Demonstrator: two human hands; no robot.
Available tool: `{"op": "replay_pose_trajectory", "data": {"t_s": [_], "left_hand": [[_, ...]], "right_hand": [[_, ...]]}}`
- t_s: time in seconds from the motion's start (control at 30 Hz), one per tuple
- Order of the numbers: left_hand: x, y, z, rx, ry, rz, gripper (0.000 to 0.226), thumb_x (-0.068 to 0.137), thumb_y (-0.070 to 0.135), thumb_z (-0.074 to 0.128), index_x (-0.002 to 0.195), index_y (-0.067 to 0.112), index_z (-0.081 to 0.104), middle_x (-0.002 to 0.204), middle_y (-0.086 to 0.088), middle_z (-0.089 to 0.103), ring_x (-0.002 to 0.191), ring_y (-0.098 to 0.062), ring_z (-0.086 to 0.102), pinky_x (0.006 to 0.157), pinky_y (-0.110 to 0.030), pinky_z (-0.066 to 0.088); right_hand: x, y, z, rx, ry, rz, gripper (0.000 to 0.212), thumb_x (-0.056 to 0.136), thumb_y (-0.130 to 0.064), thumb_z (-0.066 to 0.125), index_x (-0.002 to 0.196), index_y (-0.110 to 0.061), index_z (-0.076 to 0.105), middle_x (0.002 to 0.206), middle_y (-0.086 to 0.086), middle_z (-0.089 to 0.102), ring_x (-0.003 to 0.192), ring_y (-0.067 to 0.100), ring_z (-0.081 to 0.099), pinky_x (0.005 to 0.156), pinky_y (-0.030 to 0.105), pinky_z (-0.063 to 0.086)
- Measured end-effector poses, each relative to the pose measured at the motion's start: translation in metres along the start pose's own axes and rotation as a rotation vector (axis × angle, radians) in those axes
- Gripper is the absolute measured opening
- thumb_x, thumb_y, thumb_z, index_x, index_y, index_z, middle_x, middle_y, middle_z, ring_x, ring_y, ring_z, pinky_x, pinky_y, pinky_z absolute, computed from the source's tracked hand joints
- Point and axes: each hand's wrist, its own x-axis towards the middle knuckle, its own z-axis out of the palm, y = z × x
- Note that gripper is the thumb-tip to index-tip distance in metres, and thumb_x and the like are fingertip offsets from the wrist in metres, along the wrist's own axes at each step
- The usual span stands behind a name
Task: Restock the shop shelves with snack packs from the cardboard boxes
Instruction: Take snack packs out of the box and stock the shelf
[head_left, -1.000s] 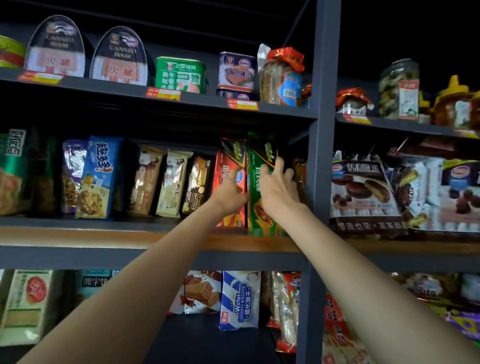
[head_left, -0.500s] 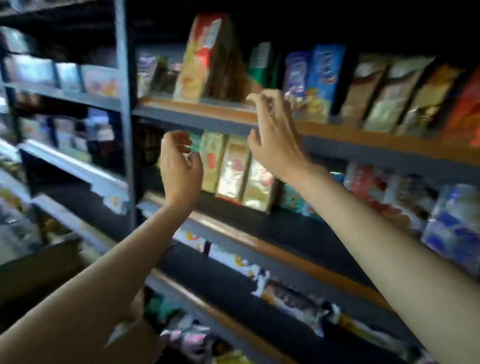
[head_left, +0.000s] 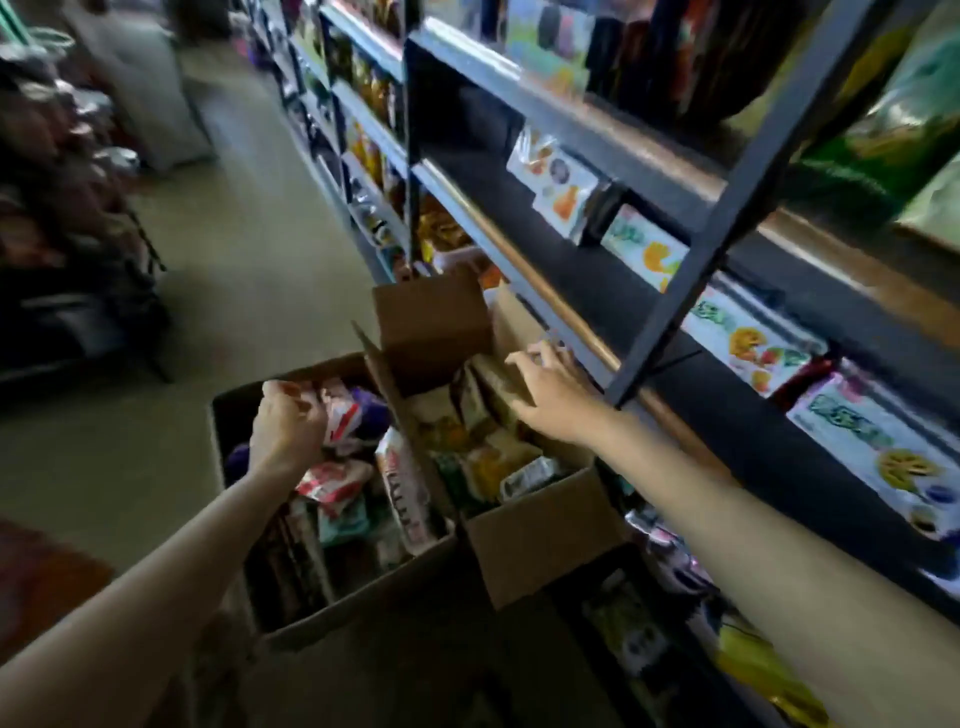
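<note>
Both hands are now reaching down into the cardboard boxes, having left the shelf packs.

Left hand (head_left: 288, 423) is curling its fingers over a red-and-white snack pack (head_left: 340, 415) in the left box (head_left: 363, 608); whether it grips is unclear. Right hand (head_left: 550, 397), fingers spread, is touching brown packs (head_left: 488, 389) in the right box (head_left: 540, 530), at three o'clock of it, beside the shelves (head_left: 587, 317).

Left hand (head_left: 287, 422) over snack-filled cardboard box (head_left: 358, 613), right hand (head_left: 550, 387) over neighbouring box (head_left: 540, 535)

Dim, motion-blurred wide-angle view, brightest on the floor (head_left: 270, 249), with shelves (head_left: 571, 291) in shadow and bowed edges
</note>
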Motion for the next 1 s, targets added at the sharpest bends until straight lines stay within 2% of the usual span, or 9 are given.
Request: {"op": "replay_pose_trajectory", "data": {"t_s": [0.13,0.23,0.37,0.43,0.63,0.77,0.83,0.9,1.0], "left_hand": [[0.017,-0.059,-0.004,0.072,-0.06,-0.117,0.038,0.087,0.008,0.051,0.123,0.0,0.041,0.107,-0.016,0.061,0.104,-0.034,0.056,0.079,-0.034,0.038],[0.031,-0.094,-0.005,0.162,-0.111,-0.176,0.04,0.086,0.008,0.051,0.125,0.006,0.039,0.109,-0.016,0.063,0.099,-0.034,0.057,0.079,-0.036,0.042],[0.057,-0.118,0.0,0.222,-0.193,-0.226,0.046,0.086,0.009,0.051,0.13,0.011,0.037,0.108,-0.012,0.064,0.099,-0.032,0.058,0.083,-0.036,0.045],[0.068,-0.124,0.009,0.235,-0.218,-0.231,0.047,0.086,0.009,0.051,0.131,0.013,0.037,0.106,-0.011,0.064,0.097,-0.032,0.059,0.079,-0.034,0.044],[0.081,-0.138,0.036,0.176,-0.269,-0.204,0.042,0.09,0.01,0.049,0.129,0.015,0.038,0.096,0.005,0.055,0.086,-0.014,0.053,0.074,-0.028,0.041],[0.088,-0.158,0.033,0.157,-0.264,-0.291,0.044,0.091,0.009,0.049,0.133,0.015,0.036,0.107,-0.004,0.059,0.089,-0.015,0.052,0.076,-0.031,0.045],[0.088,-0.165,0.033,0.17,-0.263,-0.347,0.046,0.092,0.01,0.049,0.135,0.015,0.034,0.114,-0.01,0.059,0.09,-0.017,0.053,0.076,-0.032,0.046],[0.084,-0.17,0.035,0.179,-0.264,-0.358,0.046,0.091,0.009,0.049,0.135,0.015,0.034,0.116,-0.011,0.059,0.089,-0.018,0.054,0.074,-0.031,0.044],[0.08,-0.17,0.041,0.154,-0.271,-0.349,0.045,0.091,0.009,0.049,0.134,0.015,0.035,0.116,-0.009,0.058,0.089,-0.019,0.055,0.074,-0.032,0.046]], "right_hand": [[0.054,-0.063,0.06,0.061,0.036,-0.211,0.046,0.094,-0.025,0.05,0.136,-0.01,0.038,0.137,0.011,0.033,0.127,0.029,0.03,0.106,0.038,0.03],[0.087,-0.115,0.109,0.055,-0.095,-0.357,0.047,0.093,-0.018,0.049,0.136,-0.006,0.037,0.139,0.015,0.032,0.128,0.032,0.031,0.108,0.04,0.03],[0.132,-0.153,0.167,-0.102,-0.364,-0.277,0.052,0.092,-0.014,0.051,0.138,-0.003,0.031,0.144,0.022,0.024,0.133,0.039,0.025,0.109,0.044,0.026],[0.155,-0.155,0.19,-0.205,-0.434,-0.218,0.058,0.092,-0.011,0.05,0.143,0.0,0.023,0.149,0.027,0.014,0.138,0.043,0.016,0.112,0.046,0.02],[0.208,-0.143,0.243,-0.424,-0.476,-0.106,0.059,0.098,-0.012,0.038,0.149,-0.005,0.011,0.153,0.029,0.002,0.14,0.048,0.002,0.115,0.05,0.008],[0.218,-0.147,0.26,-0.396,-0.442,-0.019,0.059,0.097,-0.01,0.039,0.147,0.001,0.011,0.152,0.027,0.013,0.14,0.046,0.006,0.115,0.05,0.006],[0.218,-0.146,0.261,-0.401,-0.419,-0.047,0.058,0.094,-0.01,0.045,0.146,-0.003,0.019,0.15,0.021,0.019,0.138,0.048,0.013,0.114,0.053,0.009],[0.215,-0.146,0.263,-0.38,-0.391,-0.129,0.056,0.09,-0.01,0.052,0.141,-0.007,0.028,0.145,0.018,0.024,0.132,0.049,0.024,0.109,0.058,0.02],[0.208,-0.151,0.269,-0.252,-0.376,-0.194,0.046,0.088,-0.006,0.055,0.131,-0.007,0.038,0.136,0.017,0.028,0.122,0.045,0.035,0.099,0.051,0.039]]}}
